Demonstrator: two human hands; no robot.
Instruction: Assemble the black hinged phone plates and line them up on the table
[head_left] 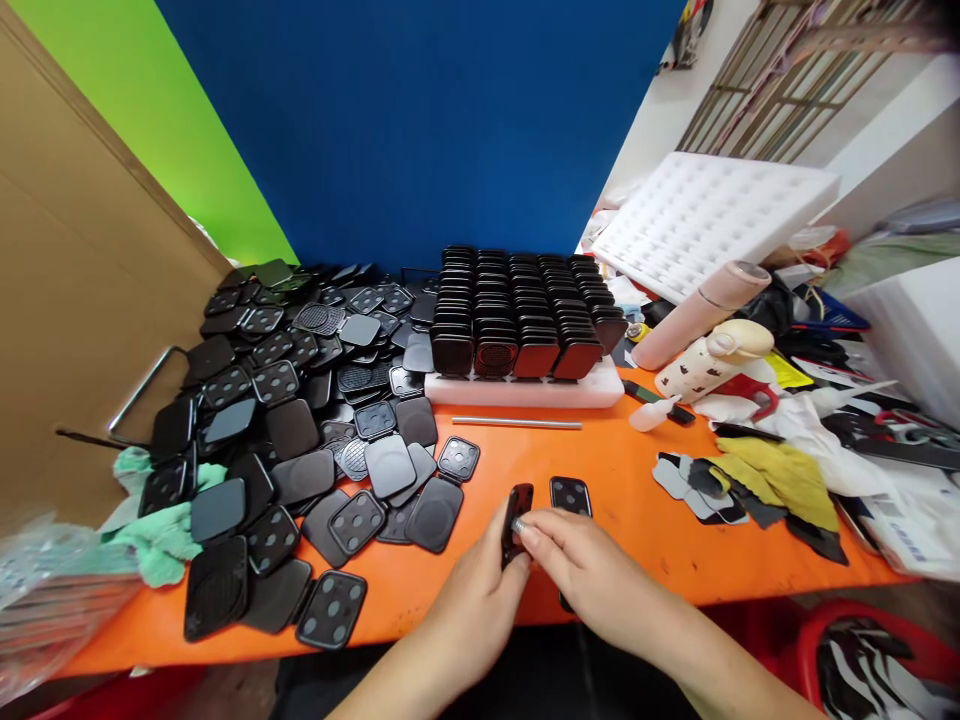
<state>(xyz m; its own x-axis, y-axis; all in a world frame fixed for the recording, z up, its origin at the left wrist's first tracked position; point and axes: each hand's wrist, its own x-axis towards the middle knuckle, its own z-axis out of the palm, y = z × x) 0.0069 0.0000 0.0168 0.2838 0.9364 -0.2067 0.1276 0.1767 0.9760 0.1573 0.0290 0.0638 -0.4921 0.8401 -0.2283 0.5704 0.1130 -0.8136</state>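
Near the front edge of the orange table, my left hand (480, 590) grips a small black case (517, 500), held upright and edge-on. My right hand (581, 565) is closed beside it, with its fingertips at the case's face; whether they pinch anything is hidden. Just behind my right hand lies another black case (571, 494) with grey round spots. To the left spreads a large heap of black square cases (296, 430), some opened out. Behind my hands, rows of black cases (517, 310) stand packed in a white foam tray (525, 390).
A metal rod (517, 423) lies before the foam tray. At right are a pink bottle (697, 315), a patterned bottle (709, 365), a yellow cloth (787, 480) and grey pieces (694, 490). A green cloth (161, 535) lies at left. A red bin (817, 640) stands below right.
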